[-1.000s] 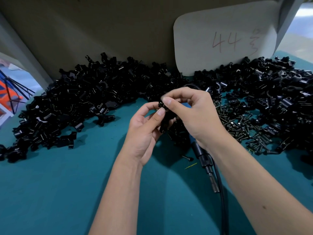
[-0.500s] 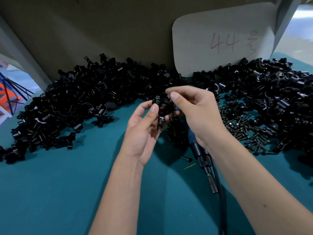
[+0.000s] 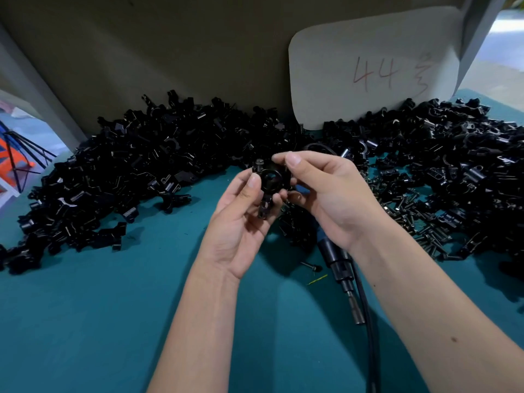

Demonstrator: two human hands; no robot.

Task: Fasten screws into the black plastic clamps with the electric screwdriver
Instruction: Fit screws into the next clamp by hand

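A black plastic clamp [image 3: 269, 182] with a round hole is held up between both hands above the teal table. My left hand [image 3: 241, 219] pinches its left side and lower stem with thumb and fingers. My right hand [image 3: 326, 194] grips its right side, index finger over the top. A screw head [image 3: 259, 162] sticks up from the clamp's top left. The electric screwdriver [image 3: 337, 262] lies on the table under my right wrist, tip toward me, its black cable [image 3: 368, 336] running down the frame.
Large heaps of black clamps [image 3: 141, 165] curve along the back from left to right [image 3: 453, 154]. Loose screws [image 3: 408, 211] lie right of my right hand; one screw [image 3: 310, 266] lies by the screwdriver. A white card marked 44 [image 3: 374, 69] leans on the back board.
The clamp has been turned in my fingers so its round hole faces me. Both hands have risen slightly and my right fingers slid from the top to the clamp's right side.
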